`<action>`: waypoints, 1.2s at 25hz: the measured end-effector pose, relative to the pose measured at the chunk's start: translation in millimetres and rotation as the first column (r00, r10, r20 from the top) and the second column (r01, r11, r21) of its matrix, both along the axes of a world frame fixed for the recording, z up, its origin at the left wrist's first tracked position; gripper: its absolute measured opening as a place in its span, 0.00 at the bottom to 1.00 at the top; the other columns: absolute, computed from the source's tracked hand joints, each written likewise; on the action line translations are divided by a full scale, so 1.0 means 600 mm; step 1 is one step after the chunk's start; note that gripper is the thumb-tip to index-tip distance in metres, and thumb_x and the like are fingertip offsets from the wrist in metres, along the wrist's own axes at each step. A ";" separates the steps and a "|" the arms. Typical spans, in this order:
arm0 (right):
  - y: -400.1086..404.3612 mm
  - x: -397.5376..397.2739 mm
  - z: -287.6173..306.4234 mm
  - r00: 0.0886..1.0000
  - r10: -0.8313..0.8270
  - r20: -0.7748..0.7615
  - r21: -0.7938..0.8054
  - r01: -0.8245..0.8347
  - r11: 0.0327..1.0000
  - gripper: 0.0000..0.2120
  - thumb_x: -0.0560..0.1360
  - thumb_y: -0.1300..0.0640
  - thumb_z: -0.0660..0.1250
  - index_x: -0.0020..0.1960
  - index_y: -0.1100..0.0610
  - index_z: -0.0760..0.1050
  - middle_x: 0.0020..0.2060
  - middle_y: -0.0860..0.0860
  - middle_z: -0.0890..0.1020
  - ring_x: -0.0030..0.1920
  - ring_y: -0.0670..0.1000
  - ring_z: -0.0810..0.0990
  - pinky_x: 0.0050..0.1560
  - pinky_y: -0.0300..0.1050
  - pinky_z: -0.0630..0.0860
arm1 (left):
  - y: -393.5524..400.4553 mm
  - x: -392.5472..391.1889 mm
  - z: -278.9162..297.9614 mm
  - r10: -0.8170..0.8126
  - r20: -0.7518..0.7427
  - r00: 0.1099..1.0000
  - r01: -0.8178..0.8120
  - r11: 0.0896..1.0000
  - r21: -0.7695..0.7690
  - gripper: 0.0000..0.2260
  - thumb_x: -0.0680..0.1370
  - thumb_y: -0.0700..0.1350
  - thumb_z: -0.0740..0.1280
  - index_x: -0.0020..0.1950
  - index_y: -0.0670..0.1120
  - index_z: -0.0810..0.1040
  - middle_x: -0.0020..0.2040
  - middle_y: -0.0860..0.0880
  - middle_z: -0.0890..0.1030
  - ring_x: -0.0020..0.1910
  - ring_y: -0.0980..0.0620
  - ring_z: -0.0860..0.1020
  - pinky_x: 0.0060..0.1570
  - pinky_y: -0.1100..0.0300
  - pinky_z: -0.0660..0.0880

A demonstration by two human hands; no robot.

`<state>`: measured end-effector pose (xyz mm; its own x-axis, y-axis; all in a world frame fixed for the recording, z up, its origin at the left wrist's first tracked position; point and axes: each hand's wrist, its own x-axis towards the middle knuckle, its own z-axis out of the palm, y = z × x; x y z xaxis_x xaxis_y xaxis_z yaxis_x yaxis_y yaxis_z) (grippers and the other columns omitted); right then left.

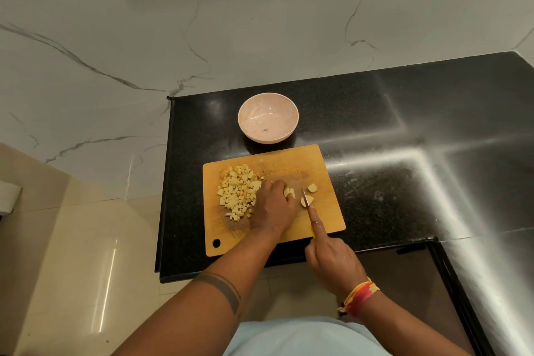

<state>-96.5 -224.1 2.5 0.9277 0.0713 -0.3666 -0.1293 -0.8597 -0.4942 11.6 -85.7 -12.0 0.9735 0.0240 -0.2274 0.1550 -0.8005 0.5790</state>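
Left of and under our left hand (273, 208) we see pale yellow vegetable pieces (238, 193) on a honey-orange rectangular wooden board (289, 159). Beyond both hands, a round pink speckled bowl (268, 115) stands on a glossy black flecked stone counter (375, 124). Our right hand (332, 260) has a red, orange and yellow thread band (359, 296) at its wrist.

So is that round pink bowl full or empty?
Almost empty: the round pink bowl shows its bare inside, just one tiny speck.

Single head-worn view, high, facing forward-down; cutting board (289, 159) centre frame, close below; counter (375, 124) stretching right.
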 end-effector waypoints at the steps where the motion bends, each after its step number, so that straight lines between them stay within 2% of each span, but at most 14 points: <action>1: -0.002 0.007 0.000 1.000 -0.016 0.005 0.007 0.016 1.000 0.40 0.81 0.54 0.56 0.82 0.44 0.34 0.30 0.50 0.77 0.28 0.54 0.75 0.33 0.55 0.72 | -0.002 0.000 -0.001 -0.043 0.001 0.999 0.043 0.999 0.024 0.18 0.81 0.55 0.63 0.70 0.51 0.76 0.64 0.48 0.72 0.63 0.47 0.72 0.60 0.50 0.76; 4: 0.002 0.024 0.005 1.000 -0.024 0.010 0.008 0.024 1.000 0.39 0.81 0.54 0.56 0.83 0.46 0.36 0.30 0.51 0.77 0.28 0.55 0.75 0.34 0.56 0.74 | -0.001 0.004 -0.001 -0.173 0.020 0.985 0.170 0.978 0.120 0.17 0.83 0.57 0.63 0.69 0.52 0.75 0.62 0.48 0.70 0.61 0.48 0.71 0.60 0.51 0.75; 7: 0.009 0.033 0.002 1.000 -0.007 0.015 0.023 0.007 1.000 0.37 0.81 0.54 0.56 0.84 0.48 0.40 0.30 0.50 0.77 0.28 0.54 0.75 0.32 0.55 0.72 | 0.010 0.012 0.009 -0.295 0.007 0.955 0.291 0.944 0.157 0.16 0.84 0.52 0.61 0.71 0.50 0.74 0.63 0.48 0.69 0.63 0.48 0.70 0.62 0.51 0.75; 10: 0.019 0.034 -0.004 1.000 0.005 0.001 0.028 -0.005 1.000 0.38 0.81 0.54 0.56 0.84 0.48 0.38 0.30 0.50 0.76 0.28 0.53 0.75 0.30 0.53 0.70 | 0.029 0.020 0.011 -0.372 -0.003 0.928 0.366 0.913 0.177 0.17 0.84 0.45 0.61 0.72 0.51 0.73 0.66 0.49 0.69 0.66 0.48 0.68 0.64 0.51 0.73; 15: 0.026 0.023 -0.013 0.999 0.036 -0.019 0.009 -0.035 0.999 0.40 0.80 0.53 0.56 0.82 0.43 0.33 0.30 0.50 0.77 0.27 0.53 0.74 0.28 0.51 0.68 | 0.044 0.009 -0.001 -0.214 0.051 0.975 0.207 0.972 0.111 0.16 0.83 0.46 0.65 0.71 0.48 0.74 0.68 0.49 0.70 0.67 0.49 0.71 0.66 0.57 0.70; 18: 0.023 0.026 -0.014 0.999 0.036 -0.019 -0.011 -0.036 0.999 0.40 0.81 0.53 0.57 0.82 0.44 0.33 0.31 0.50 0.78 0.27 0.52 0.73 0.27 0.48 0.64 | 0.042 0.008 -0.004 -0.190 0.054 0.980 0.184 0.977 0.103 0.15 0.83 0.46 0.65 0.69 0.47 0.76 0.69 0.49 0.70 0.69 0.49 0.69 0.68 0.57 0.68; 22: 0.030 0.039 -0.017 0.997 0.076 0.005 -0.035 -0.076 0.996 0.39 0.81 0.53 0.56 0.83 0.45 0.36 0.32 0.52 0.78 0.30 0.54 0.76 0.32 0.53 0.73 | 0.039 0.012 0.000 -0.178 0.047 0.983 0.173 0.980 0.101 0.14 0.83 0.46 0.65 0.68 0.47 0.77 0.64 0.49 0.72 0.65 0.49 0.71 0.65 0.56 0.71; 27: 0.041 0.055 -0.022 0.994 0.111 -0.003 -0.080 -0.111 0.991 0.37 0.81 0.53 0.54 0.82 0.45 0.35 0.35 0.54 0.79 0.33 0.57 0.78 0.36 0.54 0.77 | 0.033 0.014 0.002 -0.151 0.025 0.988 0.148 0.984 0.097 0.13 0.82 0.46 0.64 0.65 0.47 0.78 0.63 0.49 0.73 0.65 0.48 0.70 0.64 0.54 0.72; 30: 0.036 0.047 -0.022 0.991 0.135 -0.015 -0.113 -0.136 0.984 0.39 0.81 0.52 0.54 0.82 0.46 0.32 0.34 0.53 0.78 0.33 0.57 0.79 0.35 0.52 0.76 | 0.030 0.016 0.004 -0.124 0.009 0.992 0.123 0.988 0.098 0.14 0.81 0.47 0.65 0.66 0.47 0.78 0.63 0.49 0.74 0.65 0.48 0.70 0.65 0.53 0.72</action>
<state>-68.1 -202.2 -10.5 0.9096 0.1534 -0.3862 -0.0114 -0.9198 -0.3921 21.3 -67.7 -9.9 0.9736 -0.0756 -0.2153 0.0431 -0.8656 0.4989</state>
